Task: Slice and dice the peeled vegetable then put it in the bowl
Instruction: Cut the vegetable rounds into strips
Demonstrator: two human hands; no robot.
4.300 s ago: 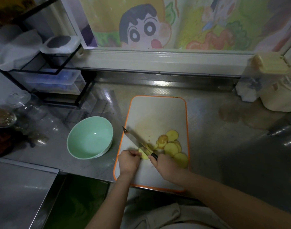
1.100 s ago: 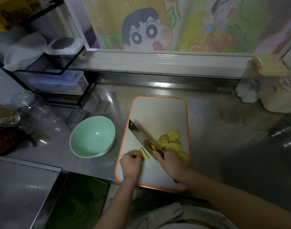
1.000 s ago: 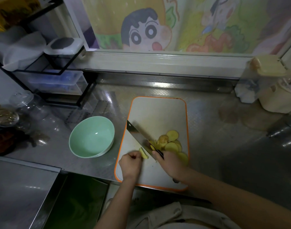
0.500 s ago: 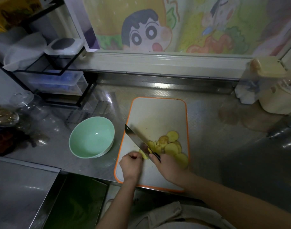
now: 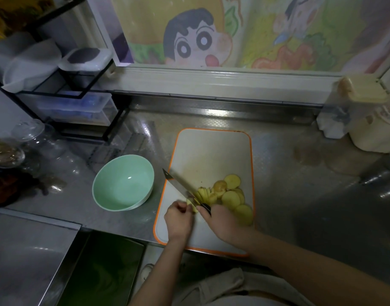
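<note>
A white cutting board with an orange rim (image 5: 211,151) lies on the steel counter. On its near right part sit several round yellow potato slices (image 5: 231,196), and beside them a small row of cut strips (image 5: 204,193). My right hand (image 5: 225,220) grips a knife (image 5: 180,187) whose blade lies low across the board, tip pointing far left. My left hand (image 5: 178,218) pinches a small stack of potato slices (image 5: 193,206) right against the blade. A mint green bowl (image 5: 123,183) stands empty to the left of the board.
A black wire rack (image 5: 63,96) with plastic boxes stands at the back left. Glass jars (image 5: 32,138) sit at the far left edge. A cream container (image 5: 370,120) stands at the back right. A steel sink edge (image 5: 34,219) runs along the near left.
The knife rose with its flat side showing about a second ago and has come back down onto the potato. More cut strips lie beside the blade than before.
</note>
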